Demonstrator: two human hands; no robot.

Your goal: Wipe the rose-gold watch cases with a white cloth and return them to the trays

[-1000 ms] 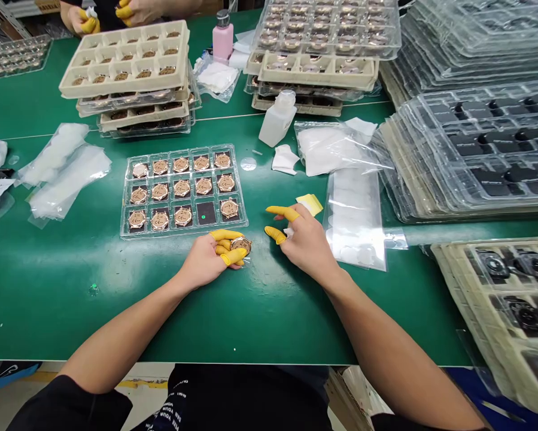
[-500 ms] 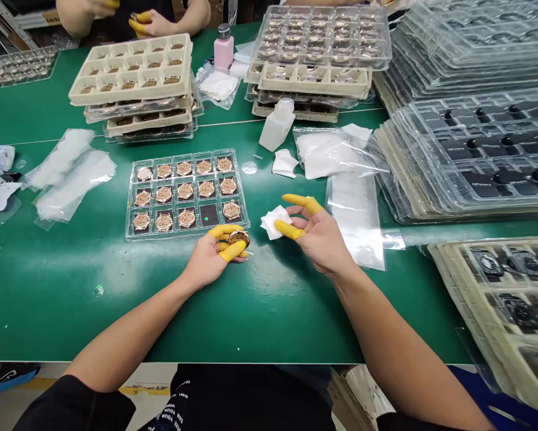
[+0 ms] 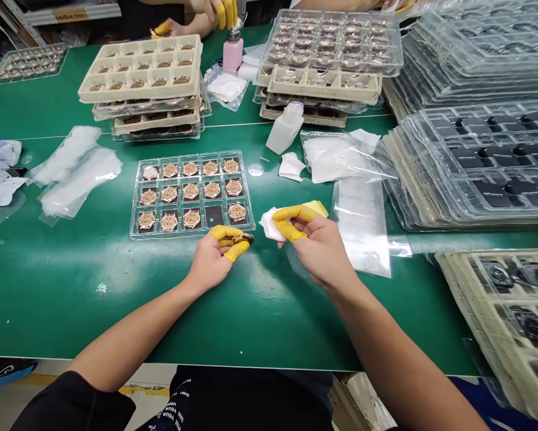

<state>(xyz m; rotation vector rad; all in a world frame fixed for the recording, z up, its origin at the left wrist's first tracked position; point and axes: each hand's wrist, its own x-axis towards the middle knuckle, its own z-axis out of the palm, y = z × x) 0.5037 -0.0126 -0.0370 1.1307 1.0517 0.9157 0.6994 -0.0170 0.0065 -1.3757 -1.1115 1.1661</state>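
My left hand [image 3: 212, 258] rests low over the green bench, and its yellow finger cots pinch a rose-gold watch case [image 3: 243, 239] seen nearly edge-on. My right hand [image 3: 316, 246] grips a white cleaning cloth [image 3: 271, 225] between its yellow-cotted thumb and finger. Just left of my left hand's fingertips lies a clear plastic tray [image 3: 192, 194] holding rows of rose-gold watch cases on dark pads. One dark pad [image 3: 213, 215] in its bottom row holds no case. A yellow pad [image 3: 317, 207] sits partly hidden behind my right hand's fingers.
Stacked beige and clear trays of watch cases stand at the back, near a pink bottle [image 3: 233, 54] and a white plastic bottle [image 3: 285, 128]. A co-worker's hands [image 3: 221, 12] are at the far side. Large stacks of trays with dark parts line the right, and plastic bags lie about.
My right hand has shifted left and now pinches the white cloth closer to the watch case. My left hand has turned the case more edge-on. The co-worker's hands have moved.
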